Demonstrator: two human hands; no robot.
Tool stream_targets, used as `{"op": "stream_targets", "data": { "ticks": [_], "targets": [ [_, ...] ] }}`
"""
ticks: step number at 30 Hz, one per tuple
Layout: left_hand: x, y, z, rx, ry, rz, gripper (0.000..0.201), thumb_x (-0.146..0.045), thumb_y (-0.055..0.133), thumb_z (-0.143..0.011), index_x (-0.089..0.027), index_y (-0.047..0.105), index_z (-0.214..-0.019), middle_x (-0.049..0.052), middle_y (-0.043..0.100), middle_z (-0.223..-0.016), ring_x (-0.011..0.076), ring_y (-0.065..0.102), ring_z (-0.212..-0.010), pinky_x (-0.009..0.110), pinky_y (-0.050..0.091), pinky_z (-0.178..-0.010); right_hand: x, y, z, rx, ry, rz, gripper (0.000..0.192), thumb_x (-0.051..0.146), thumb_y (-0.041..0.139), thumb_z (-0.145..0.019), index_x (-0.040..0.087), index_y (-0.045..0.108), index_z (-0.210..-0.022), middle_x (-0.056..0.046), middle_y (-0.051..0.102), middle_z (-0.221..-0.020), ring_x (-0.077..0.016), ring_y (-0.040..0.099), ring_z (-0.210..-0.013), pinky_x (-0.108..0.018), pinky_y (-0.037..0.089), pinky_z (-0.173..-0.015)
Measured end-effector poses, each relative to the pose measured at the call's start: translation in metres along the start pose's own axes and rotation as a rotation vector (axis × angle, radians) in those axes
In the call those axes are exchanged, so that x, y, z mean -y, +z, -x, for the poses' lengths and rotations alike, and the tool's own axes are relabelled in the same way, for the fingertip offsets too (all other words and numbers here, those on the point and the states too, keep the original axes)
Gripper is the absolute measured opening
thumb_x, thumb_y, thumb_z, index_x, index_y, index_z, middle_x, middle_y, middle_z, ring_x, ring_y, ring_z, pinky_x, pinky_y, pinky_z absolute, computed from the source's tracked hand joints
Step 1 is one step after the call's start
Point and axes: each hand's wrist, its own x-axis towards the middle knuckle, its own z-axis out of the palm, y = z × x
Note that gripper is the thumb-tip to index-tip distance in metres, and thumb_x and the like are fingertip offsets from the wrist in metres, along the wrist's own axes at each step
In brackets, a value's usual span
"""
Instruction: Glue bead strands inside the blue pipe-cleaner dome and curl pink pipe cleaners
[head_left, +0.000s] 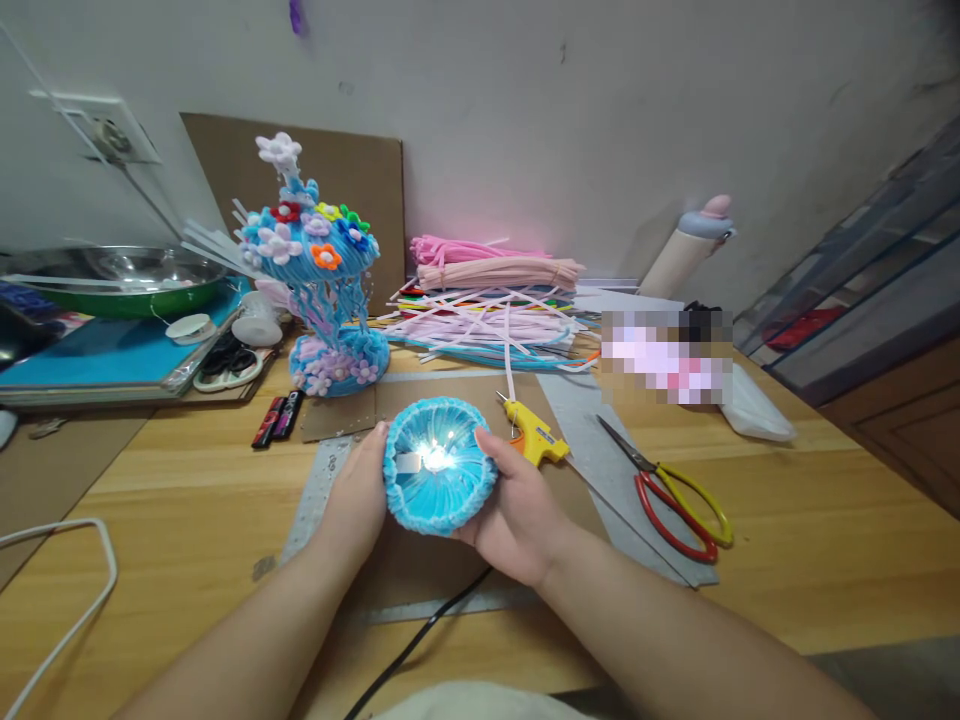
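Between my two hands is a blue, bowl-shaped pipe-cleaner piece (441, 510), its hollow side facing me and bright lights glowing inside. A small whitish rectangle (409, 463) shows within it on the left. My left hand (358, 490) grips the left rim, with most of its fingers hidden behind. On the right side, my right hand (521, 510) holds it, the thumb over the rim and the fingers underneath. Just behind my right hand lies a yellow hot glue gun (538, 435). Beneath the bowl piece is a brown cardboard sheet (420, 580).
A blue pipe-cleaner jellyfish lamp with flowers (315, 250) stands at back left. Bundles of pipe cleaners (495, 275) lie by the wall. Scissors (667, 490) rest at right; two batteries (277, 418) lie at left. A black cord (420, 635) crosses the front.
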Motion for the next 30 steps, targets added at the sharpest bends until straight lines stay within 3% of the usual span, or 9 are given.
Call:
{"op": "stream_targets", "data": {
  "ticks": [4,6,11,14,19,30],
  "targets": [
    [-0.009,-0.005,0.007,-0.16,0.384,-0.282,0.024,-0.037,0.066,-0.078,-0.027,0.063,-0.1,0.0,0.058,-0.107,0.0218,0.051,-0.108,0.031,0.039,-0.093,-0.001,-0.002,0.0,-0.054,-0.102,-0.027,0.03,0.039,0.051,-0.09,0.018,0.064,-0.107,-0.005,0.073,-0.092,-0.0233,0.067,-0.088,-0.041,0.054,-0.078],
    [-0.015,-0.005,0.01,-0.134,0.507,-0.453,0.02,-0.031,0.07,-0.074,-0.026,0.066,-0.093,0.002,0.053,-0.113,0.0237,0.048,-0.114,0.033,0.036,-0.097,-0.002,-0.003,0.0,-0.061,-0.208,0.002,0.023,0.035,0.058,-0.087,0.02,0.066,-0.103,-0.003,0.073,-0.09,-0.0214,0.067,-0.087,-0.036,0.054,-0.077],
    [-0.017,-0.003,0.013,0.012,0.77,-1.28,0.015,-0.024,0.062,-0.077,-0.024,0.068,-0.091,0.009,0.051,-0.122,0.0287,0.044,-0.119,0.045,0.034,-0.101,-0.009,-0.008,0.0,-0.071,-0.364,0.112,0.022,0.033,0.068,-0.081,0.024,0.066,-0.101,0.001,0.07,-0.092,-0.0165,0.063,-0.083,-0.025,0.05,-0.068],
    [-0.012,-0.001,0.014,-0.012,0.759,-1.463,0.013,-0.024,0.059,-0.079,-0.022,0.069,-0.087,0.012,0.053,-0.121,0.03,0.046,-0.117,0.046,0.038,-0.098,-0.012,-0.008,0.001,-0.064,-0.382,0.165,0.028,0.033,0.066,-0.083,0.025,0.064,-0.109,0.0,0.069,-0.097,-0.0177,0.062,-0.086,-0.025,0.049,-0.067],
    [-0.009,-0.002,0.016,-0.042,0.724,-1.586,0.015,-0.023,0.06,-0.077,-0.021,0.068,-0.089,0.014,0.055,-0.123,0.0324,0.047,-0.117,0.048,0.04,-0.097,-0.015,-0.006,0.002,-0.089,-0.384,0.22,0.032,0.033,0.066,-0.083,0.025,0.061,-0.113,0.0,0.068,-0.1,-0.0186,0.061,-0.09,-0.026,0.047,-0.069],
    [-0.004,-0.003,0.016,-0.028,0.694,-1.466,0.01,-0.016,0.065,-0.071,-0.018,0.059,-0.079,0.012,0.058,-0.105,0.0298,0.05,-0.11,0.044,0.042,-0.092,-0.017,-0.01,0.0,-0.105,-0.361,0.169,0.027,0.034,0.066,-0.082,0.025,0.063,-0.108,0.0,0.068,-0.093,-0.0192,0.061,-0.086,-0.028,0.048,-0.069]
  ]
}}
